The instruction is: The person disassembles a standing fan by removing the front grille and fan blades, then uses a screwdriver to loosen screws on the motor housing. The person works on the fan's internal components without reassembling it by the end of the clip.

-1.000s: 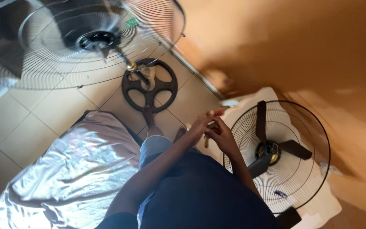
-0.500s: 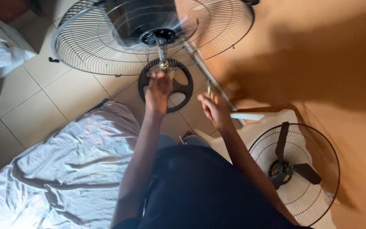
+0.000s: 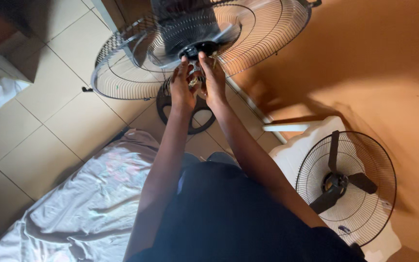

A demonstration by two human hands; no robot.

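Left hand [image 3: 183,90] and right hand [image 3: 213,80] both grasp the black hub [image 3: 198,50] of the silver wire-caged standing fan [image 3: 122,73] at 12 o'clock. Black-bladed caged fan [image 3: 347,187] at 4 o'clock.

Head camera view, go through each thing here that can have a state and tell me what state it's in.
Big fan: tilted, front cage off, hub exposed.
Round black base: flat on the tiled floor, under the hands.
Small fan: lying on its back, black blades still.
Sheet: spread out, crumpled.
Left hand: fingers closed at the big fan's hub.
Right hand: fingers pressed on the same hub.
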